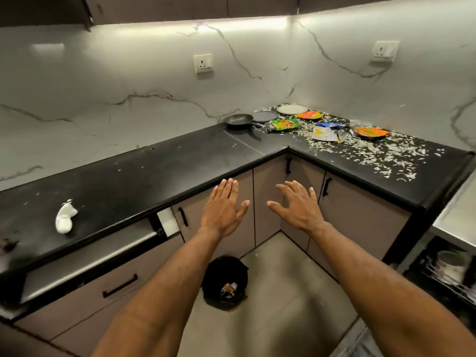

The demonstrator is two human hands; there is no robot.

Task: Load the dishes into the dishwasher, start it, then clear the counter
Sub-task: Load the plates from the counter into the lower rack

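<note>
My left hand (223, 207) and my right hand (298, 206) are stretched out side by side in front of the corner cabinets, palms down, fingers straight, holding nothing. On the black L-shaped counter (154, 166) at the far corner sit a black frying pan (239, 120), a dark plate (265, 116), a white plate (292, 109) and an orange plate (371, 131). Empty snack wrappers (283, 124) and scattered white scraps (381, 155) lie around them. At the right edge an open dishwasher rack (448, 269) holds some dishes.
A crumpled white cloth (65, 216) lies on the counter's left part. A black bin (224, 282) with rubbish stands on the floor below my arms. Cabinet doors with black handles (183, 216) line the corner. Two wall sockets (203, 63) are on the marble backsplash.
</note>
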